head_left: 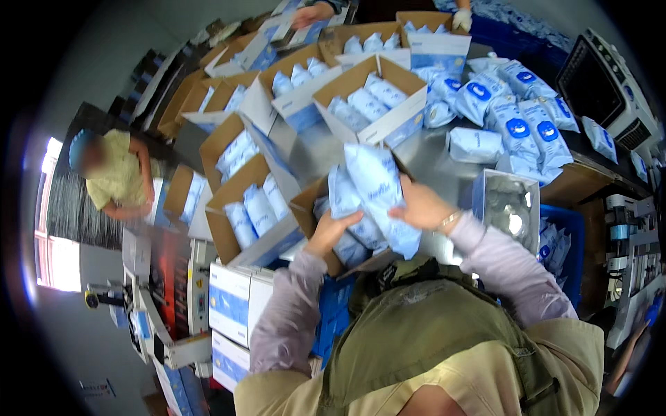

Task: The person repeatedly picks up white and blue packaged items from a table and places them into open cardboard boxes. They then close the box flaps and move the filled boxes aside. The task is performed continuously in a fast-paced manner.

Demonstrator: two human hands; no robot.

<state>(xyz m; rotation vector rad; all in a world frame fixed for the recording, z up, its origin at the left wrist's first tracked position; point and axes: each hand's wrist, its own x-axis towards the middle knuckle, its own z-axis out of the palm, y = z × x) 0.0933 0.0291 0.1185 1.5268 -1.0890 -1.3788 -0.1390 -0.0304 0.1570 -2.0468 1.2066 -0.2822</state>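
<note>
Above an open carton (pixel 303 212) in front of me, my right hand (pixel 424 206) is closed on a plump pale-blue soft pack (pixel 374 182), which stands tilted lengthwise. My left hand (pixel 331 232) is closed around the lower end of a second light-blue pack (pixel 343 191), next to the first. More light-blue packs (pixel 349 249) lie inside the carton below my hands. Part of the carton's far and right side is hidden by the packs and my right hand.
Several open cartons (pixel 409 104) filled with packs stand ahead and left. Loose packs (pixel 517 132) pile up at the right beside a monitor (pixel 590 83). An open box lined with clear plastic (pixel 510 208) stands near my right arm. Across the table are another person's hand (pixel 313 14) and a gloved hand (pixel 462 19).
</note>
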